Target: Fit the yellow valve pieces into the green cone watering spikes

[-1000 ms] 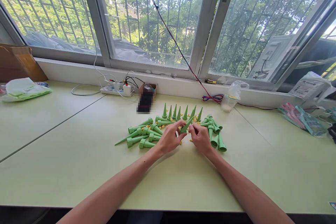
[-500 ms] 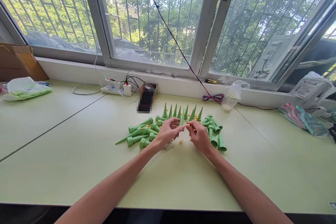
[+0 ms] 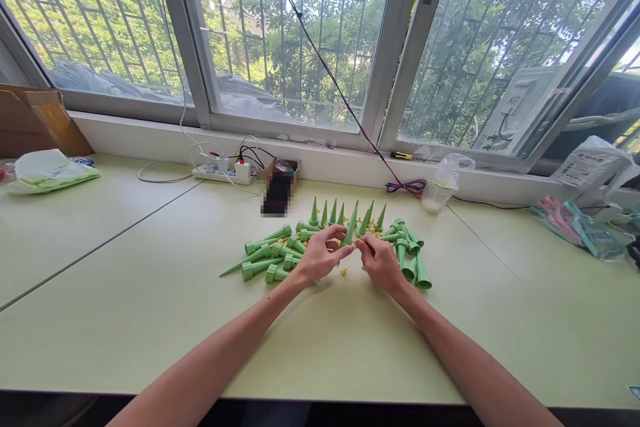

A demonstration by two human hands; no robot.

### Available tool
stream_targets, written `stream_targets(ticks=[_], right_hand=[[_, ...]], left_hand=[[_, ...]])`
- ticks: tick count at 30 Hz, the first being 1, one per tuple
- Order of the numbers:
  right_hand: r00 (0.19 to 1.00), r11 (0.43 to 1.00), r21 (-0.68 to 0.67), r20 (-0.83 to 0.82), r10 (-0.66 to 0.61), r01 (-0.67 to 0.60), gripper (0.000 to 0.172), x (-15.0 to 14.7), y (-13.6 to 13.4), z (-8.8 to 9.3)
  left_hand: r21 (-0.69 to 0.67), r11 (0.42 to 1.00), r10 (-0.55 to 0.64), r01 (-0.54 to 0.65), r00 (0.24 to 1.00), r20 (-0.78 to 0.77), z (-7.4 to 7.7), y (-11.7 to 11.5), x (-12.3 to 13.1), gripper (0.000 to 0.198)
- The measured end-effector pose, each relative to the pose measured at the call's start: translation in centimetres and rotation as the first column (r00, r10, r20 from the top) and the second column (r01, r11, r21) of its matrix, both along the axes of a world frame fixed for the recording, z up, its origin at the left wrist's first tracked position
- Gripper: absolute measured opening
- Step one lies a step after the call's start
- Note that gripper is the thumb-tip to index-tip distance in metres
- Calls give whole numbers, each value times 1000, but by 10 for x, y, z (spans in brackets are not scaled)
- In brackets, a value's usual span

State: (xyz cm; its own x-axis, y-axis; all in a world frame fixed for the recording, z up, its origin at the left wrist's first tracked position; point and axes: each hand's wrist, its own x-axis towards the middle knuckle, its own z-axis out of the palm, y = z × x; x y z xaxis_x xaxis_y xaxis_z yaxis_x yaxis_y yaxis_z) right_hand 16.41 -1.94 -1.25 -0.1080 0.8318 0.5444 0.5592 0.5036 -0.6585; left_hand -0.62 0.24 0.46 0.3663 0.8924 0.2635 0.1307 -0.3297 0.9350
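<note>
My left hand (image 3: 323,255) grips a green plastic spike (image 3: 351,225), tapered like a cone and pointing up with a slight tilt to the right. Close beside it, my right hand (image 3: 381,261) has thumb and fingers pinched together near the spike's lower end; what lies in the pinch is too small to make out. Below the hands, a small yellow plastic piece (image 3: 344,271) lies on the table. Several green spikes stand upright in a row behind, among them a spike (image 3: 314,212). More yellow pieces show around their bases, partly covered by my hands.
Left of my hands lie several green spikes with ribbed caps (image 3: 257,268); several open-ended green cones (image 3: 423,273) lie at right. Farther back are a power strip (image 3: 223,172), a pixelated dark object (image 3: 278,193), bundled cable (image 3: 407,187) and a bagged cup (image 3: 438,195).
The spike in my left hand has tilted and shifted slightly to the right. My right hand's fingertips have moved slightly, staying pinched near the spike.
</note>
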Motion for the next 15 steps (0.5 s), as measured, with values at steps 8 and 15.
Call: stream_targets(ticks=[8, 15], right_hand=[[904, 919, -313, -418, 94, -240, 41, -6, -1, 3], [725, 819, -368, -684, 81, -440, 43, -9, 0, 2]], left_hand=[[114, 993, 24, -18, 998, -56, -5, 0, 2, 32], [163, 985, 72, -57, 994, -86, -5, -1, 3, 31]])
